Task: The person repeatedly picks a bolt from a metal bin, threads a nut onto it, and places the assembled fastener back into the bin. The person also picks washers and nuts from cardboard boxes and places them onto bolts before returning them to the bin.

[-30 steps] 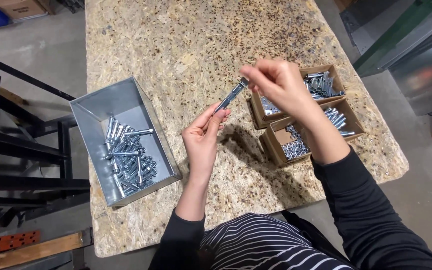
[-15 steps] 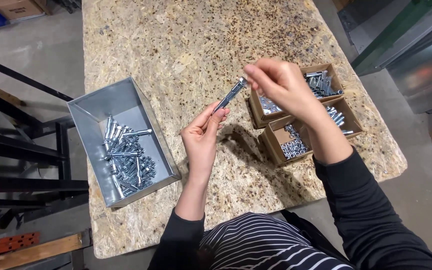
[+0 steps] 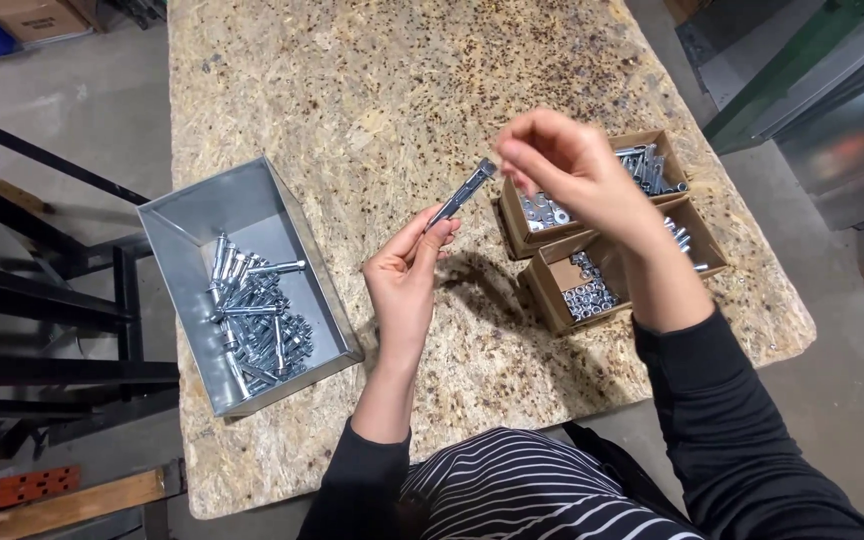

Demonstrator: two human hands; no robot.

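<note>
Nearest the striped shirt [image 3: 512, 490], the left hand [image 3: 407, 285] pinches the lower end of a long metal bolt [image 3: 460, 196], which slants up and away over the board table [image 3: 372, 90]. Just beyond the bolt's upper tip, the right hand [image 3: 567, 165] hovers with fingers bunched narrowly; whether they grip anything small is too blurred to tell. Left of the bolt sits a grey metal bin [image 3: 192, 215] of finished bolts. Right of the bolt, under the right hand, stand cardboard boxes [image 3: 544, 275] of nuts, washers and bolts.
</note>
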